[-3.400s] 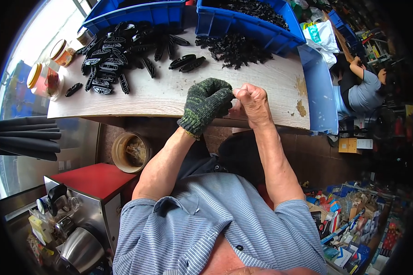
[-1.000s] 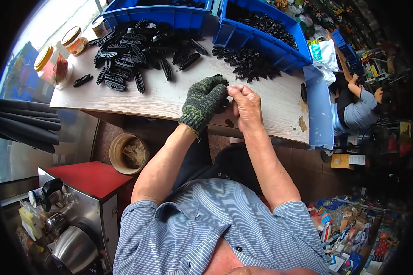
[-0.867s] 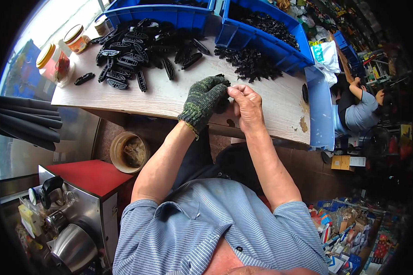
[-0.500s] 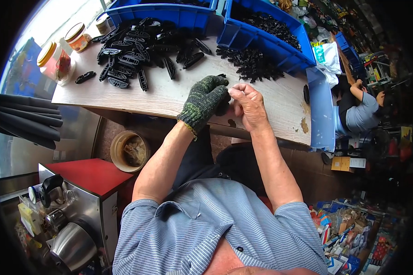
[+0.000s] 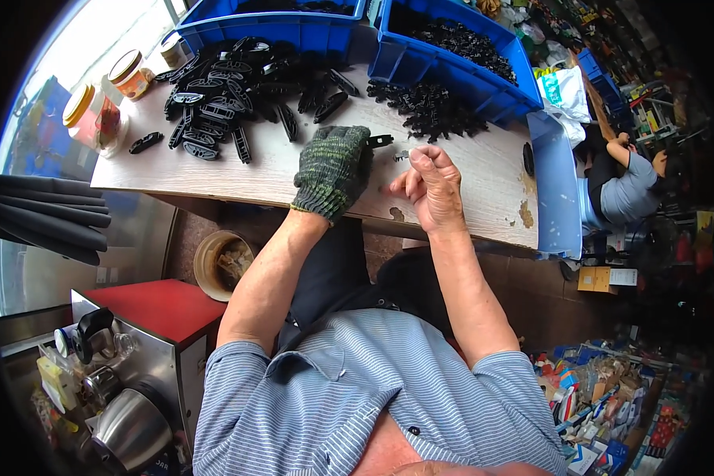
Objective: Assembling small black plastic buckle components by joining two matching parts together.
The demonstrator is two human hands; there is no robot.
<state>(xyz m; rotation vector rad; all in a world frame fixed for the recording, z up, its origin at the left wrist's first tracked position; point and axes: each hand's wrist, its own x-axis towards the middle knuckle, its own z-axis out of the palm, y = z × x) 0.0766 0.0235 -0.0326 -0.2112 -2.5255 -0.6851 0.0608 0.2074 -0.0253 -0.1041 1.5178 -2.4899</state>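
My left hand (image 5: 332, 173), in a dark green and black knit glove, is closed around a black plastic piece (image 5: 381, 140). Only one end of that piece sticks out past the fingers, toward the right. Bare, my right hand (image 5: 436, 186) is beside it with thumb and forefinger together, pinching a small dark toothed part (image 5: 401, 156). A gap separates the two hands above the table's near edge. Beyond my left hand lies a heap of oval black plastic housings (image 5: 214, 99). Small black parts (image 5: 432, 107) are piled beyond my right hand.
Two blue bins (image 5: 270, 30) (image 5: 460, 75) line the table's far side, holding black parts. Lidded jars (image 5: 91, 119) stand at the left. A bucket (image 5: 206, 266) sits on the floor below the table (image 5: 254, 178). Another person (image 5: 627, 186) works at the far right.
My hands have moved apart: the left has shifted slightly left, while the right has stayed nearly in place. The black piece's end and the small part now show between them.
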